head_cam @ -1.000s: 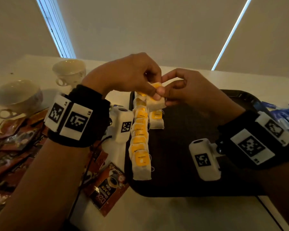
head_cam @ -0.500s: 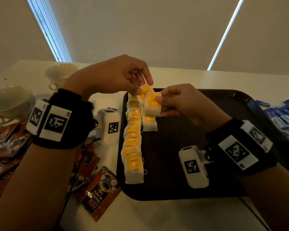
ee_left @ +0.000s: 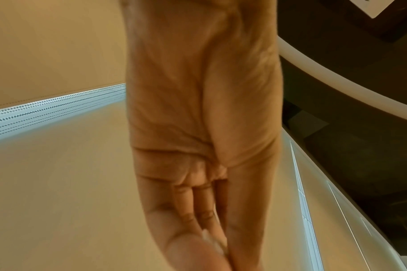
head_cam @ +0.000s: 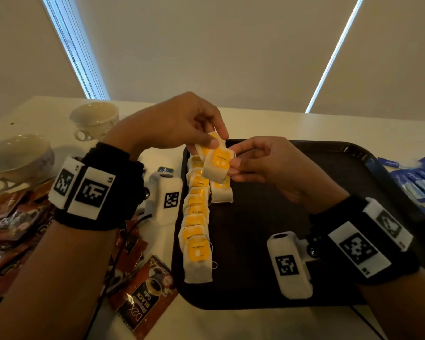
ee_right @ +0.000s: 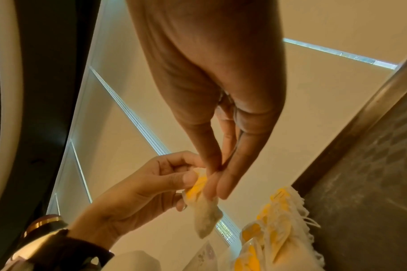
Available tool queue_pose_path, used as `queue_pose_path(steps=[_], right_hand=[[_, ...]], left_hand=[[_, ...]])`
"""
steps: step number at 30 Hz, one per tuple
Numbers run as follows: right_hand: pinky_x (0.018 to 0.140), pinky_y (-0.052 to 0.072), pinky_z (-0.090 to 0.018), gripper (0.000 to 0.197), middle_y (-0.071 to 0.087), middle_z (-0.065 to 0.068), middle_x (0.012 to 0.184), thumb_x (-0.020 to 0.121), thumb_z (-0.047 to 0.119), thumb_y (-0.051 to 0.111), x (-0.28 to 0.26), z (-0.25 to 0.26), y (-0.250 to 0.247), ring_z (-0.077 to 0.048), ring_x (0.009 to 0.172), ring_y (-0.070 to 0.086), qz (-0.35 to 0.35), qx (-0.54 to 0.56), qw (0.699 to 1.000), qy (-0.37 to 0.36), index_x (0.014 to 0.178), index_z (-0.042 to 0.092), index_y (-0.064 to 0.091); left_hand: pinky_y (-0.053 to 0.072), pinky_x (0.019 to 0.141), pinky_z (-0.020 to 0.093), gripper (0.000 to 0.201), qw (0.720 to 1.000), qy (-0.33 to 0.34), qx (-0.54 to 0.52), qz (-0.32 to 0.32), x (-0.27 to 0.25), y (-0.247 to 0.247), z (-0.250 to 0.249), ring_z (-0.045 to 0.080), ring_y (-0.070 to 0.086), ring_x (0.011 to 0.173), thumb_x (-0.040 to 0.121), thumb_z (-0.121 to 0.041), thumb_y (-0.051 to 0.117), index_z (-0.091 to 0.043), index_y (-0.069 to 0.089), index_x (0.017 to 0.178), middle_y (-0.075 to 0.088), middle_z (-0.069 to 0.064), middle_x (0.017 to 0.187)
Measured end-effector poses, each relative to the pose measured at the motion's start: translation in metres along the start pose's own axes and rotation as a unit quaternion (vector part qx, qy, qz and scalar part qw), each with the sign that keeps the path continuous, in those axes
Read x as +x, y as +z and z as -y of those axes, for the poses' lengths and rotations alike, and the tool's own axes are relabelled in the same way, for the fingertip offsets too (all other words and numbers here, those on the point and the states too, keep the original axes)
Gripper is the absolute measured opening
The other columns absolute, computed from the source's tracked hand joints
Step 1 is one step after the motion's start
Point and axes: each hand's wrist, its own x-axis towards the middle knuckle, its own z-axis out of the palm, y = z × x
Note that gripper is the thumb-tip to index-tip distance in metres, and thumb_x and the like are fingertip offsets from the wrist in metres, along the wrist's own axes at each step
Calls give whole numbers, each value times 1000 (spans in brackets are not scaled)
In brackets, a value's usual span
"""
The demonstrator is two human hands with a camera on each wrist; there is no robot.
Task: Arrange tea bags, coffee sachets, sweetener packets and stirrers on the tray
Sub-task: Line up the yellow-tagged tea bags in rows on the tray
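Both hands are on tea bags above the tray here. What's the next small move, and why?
Probably the right hand lowers its tea bag onto the black tray, just behind the lone tea bag beside the full row. The left hand pinches another bag, so the two look freshly separated, and that second column has only started.

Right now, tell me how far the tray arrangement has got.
Done: a row of tea bags lines the tray's left edge, one more beside it. In hand: the left hand and right hand pinch two further tea bags above it. Left: coffee sachets and blue packets lie off the tray; no stirrers visible.
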Motion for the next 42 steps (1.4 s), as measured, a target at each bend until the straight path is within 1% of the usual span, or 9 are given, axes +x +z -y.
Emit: queue_pose_path(steps=[4, 7, 11, 14, 20, 28, 35, 39, 42], right_hand=[[68, 59, -25, 24, 69, -14, 95, 81, 7, 66, 1, 2, 3, -14, 75, 69, 0, 3, 1000, 4, 104, 8, 61], [61, 57, -21, 24, 68, -11, 93, 80, 7, 68, 1, 4, 5, -11, 72, 67, -33, -26, 999, -17, 102, 10, 60], [66, 57, -21, 16, 68, -9, 100, 81, 11, 67, -2, 4, -3, -14, 85, 67, -41, -78, 996, -18, 95, 15, 61], [66, 57, -20, 15, 68, -6, 96, 82, 11, 65, -6, 6, -11, -14, 82, 67, 30, -136, 990, 31, 95, 15, 62], [65, 55, -18, 11, 68, -2, 93, 82, 14, 64, -6, 2, -2, -9, 75, 66, 167, -255, 945, 121, 90, 21, 60], [62, 54, -21, 11, 65, -3, 81, 82, 11, 68, 25, -9, 12, -10, 68, 64, 72, -312, 941, 109, 83, 15, 58], [58, 49, -21, 15, 63, -1, 78, 80, 16, 71, 35, -9, 13, -9, 66, 61, 48, -355, 927, 115, 81, 17, 56], [59, 51, -23, 23, 58, -2, 85, 80, 14, 71, 33, -5, 14, -11, 70, 58, 41, -387, 917, 92, 87, 21, 51], [73, 54, -30, 33, 58, -6, 100, 80, 7, 68, 27, 5, 10, -19, 89, 62, 72, -382, 920, 55, 101, 22, 48]], left_hand=[[56, 59, 21, 18, 1000, 3, 2, 2, 2, 4, -1, 15, 68, 74, 82, -8, 69, -14, 69, 99, 66, 15, 95], [57, 59, 21, 16, 1000, 3, 2, -2, 3, 6, -4, 16, 68, 78, 82, -9, 69, -16, 68, 97, 67, 14, 96], [57, 60, 21, 17, 1000, -5, -23, -21, 0, 1, -4, 17, 68, 77, 81, -7, 69, -13, 68, 97, 67, 14, 92], [55, 60, 17, 18, 999, -6, -17, -45, -4, -7, 0, 15, 68, 82, 82, -8, 69, -15, 68, 98, 66, 9, 95], [54, 60, 15, 20, 998, 6, -15, -62, -8, -14, 2, 11, 66, 85, 83, -7, 68, -14, 66, 101, 65, 6, 97], [55, 60, 17, 20, 999, 1, -4, -43, -3, -10, 6, 15, 68, 79, 82, -7, 70, -18, 67, 98, 66, 8, 95], [59, 66, 24, 21, 999, 3, 16, -28, -1, -8, 5, 18, 69, 77, 81, -8, 71, -19, 66, 98, 67, 7, 95], [59, 66, 26, 23, 1000, -8, 12, -13, 0, -6, 5, 15, 69, 75, 80, -7, 72, -17, 66, 99, 66, 4, 90], [58, 64, 23, 24, 1000, -17, 11, 5, 1, -3, 5, 10, 68, 70, 78, -5, 72, -12, 66, 101, 66, 2, 85]])
